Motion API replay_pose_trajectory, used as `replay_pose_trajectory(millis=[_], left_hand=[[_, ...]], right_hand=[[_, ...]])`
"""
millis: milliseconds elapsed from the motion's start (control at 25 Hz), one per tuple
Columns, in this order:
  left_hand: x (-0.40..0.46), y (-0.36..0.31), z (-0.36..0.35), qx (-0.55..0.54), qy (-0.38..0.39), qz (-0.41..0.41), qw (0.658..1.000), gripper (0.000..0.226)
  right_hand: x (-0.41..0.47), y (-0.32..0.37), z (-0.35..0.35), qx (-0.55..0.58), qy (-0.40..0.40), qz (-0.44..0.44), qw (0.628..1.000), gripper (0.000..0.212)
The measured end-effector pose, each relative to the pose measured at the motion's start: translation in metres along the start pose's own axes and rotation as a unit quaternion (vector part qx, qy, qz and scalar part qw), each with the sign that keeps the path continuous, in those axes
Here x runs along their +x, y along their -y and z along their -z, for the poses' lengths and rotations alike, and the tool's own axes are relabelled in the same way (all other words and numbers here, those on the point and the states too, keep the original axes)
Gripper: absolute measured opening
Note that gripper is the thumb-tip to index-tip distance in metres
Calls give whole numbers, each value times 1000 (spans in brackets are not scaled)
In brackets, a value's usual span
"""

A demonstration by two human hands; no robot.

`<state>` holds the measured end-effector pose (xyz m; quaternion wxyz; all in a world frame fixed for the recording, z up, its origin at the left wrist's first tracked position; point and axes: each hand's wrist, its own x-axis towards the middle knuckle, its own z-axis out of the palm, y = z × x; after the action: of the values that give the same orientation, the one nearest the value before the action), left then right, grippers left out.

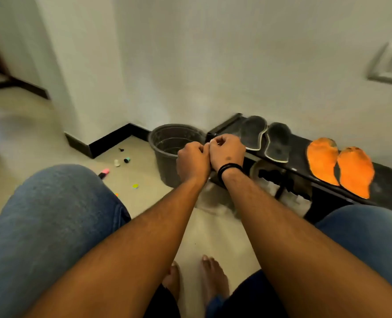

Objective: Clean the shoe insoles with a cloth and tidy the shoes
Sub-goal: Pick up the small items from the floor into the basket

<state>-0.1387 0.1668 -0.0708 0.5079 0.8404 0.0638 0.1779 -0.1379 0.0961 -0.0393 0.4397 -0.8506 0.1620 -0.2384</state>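
I hold my left hand [193,159] and right hand [227,150] curled knuckle to knuckle over the bucket [167,143], apparently wringing a barely visible cloth, while the dark insoles [266,138] and orange insoles [339,166] lie on the rack [300,143].

A rack [305,157] stands against the wall [213,65], with a bucket [174,143] just to its left on the floor [52,134]. On the rack's top lie 4 insoles in a row: 2 [252,131] [278,141] to the left, 2 [322,158] [354,171] to the right. Shoes [270,177] sit on the shelf below. Left of the bucket, small items [121,161] lie scattered on the floor. The left hand [193,160] and right hand [227,151] meet, touching, in front of the bucket and the rack's left end. 2 knees flank the arms; 2 feet [195,278] rest on the floor below.
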Motion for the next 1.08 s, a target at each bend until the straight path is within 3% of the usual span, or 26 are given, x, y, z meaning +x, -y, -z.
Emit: replay_pose_trajectory(millis=[200, 400, 600, 720, 880, 1080], left_hand=[[31, 94, 68, 126, -39, 111, 985, 23], [40, 221, 106, 118, -31, 225, 967, 13], [52, 324, 98, 91, -54, 330, 938, 33], [82, 356, 77, 92, -53, 339, 935, 48], [119, 391, 65, 146, -43, 308, 939, 67], [142, 428, 64, 191, -31, 260, 946, 37]], right_hand=[[-39, 26, -116, -15, 194, 55, 979, 9], [-64, -6, -213, -98, 326, 111, 934, 30], [-56, -76, -282, -145, 374, 17, 916, 36], [-46, -95, -325, -159, 391, 9, 906, 39], [-22, -104, -394, -195, 401, 65, 893, 49], [-14, -121, -453, -252, 435, 119, 856, 46]])
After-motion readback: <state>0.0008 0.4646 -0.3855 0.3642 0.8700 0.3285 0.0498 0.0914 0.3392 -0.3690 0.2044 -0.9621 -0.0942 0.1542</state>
